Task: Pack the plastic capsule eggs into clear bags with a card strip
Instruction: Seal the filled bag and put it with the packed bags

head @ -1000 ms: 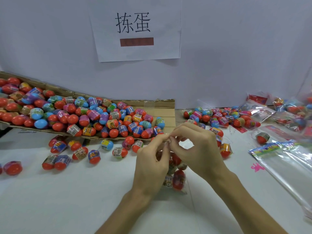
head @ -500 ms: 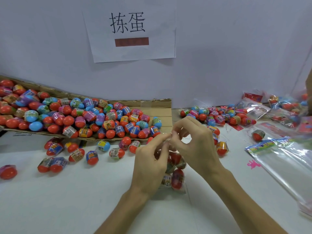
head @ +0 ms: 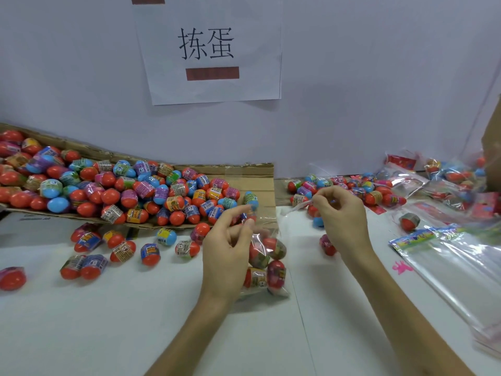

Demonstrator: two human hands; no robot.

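My left hand (head: 227,260) pinches the top edge of the clear bag (head: 269,226), its capsule eggs (head: 273,272) lying just below that grip, while my right hand (head: 343,218) pinches a thin pale strip (head: 296,207) extending leftward from its fingertips.

Bright, even light falls from above, and the white bench (head: 108,321) shows only faint, soft shadows beneath the forearms. Glare streaks the clear bags (head: 455,270) at right. The left hand (head: 227,256) is slightly motion-blurred at its fingers. The far right edge is smeared and soft. Wide-angle distortion bows the cardboard tray (head: 260,180).
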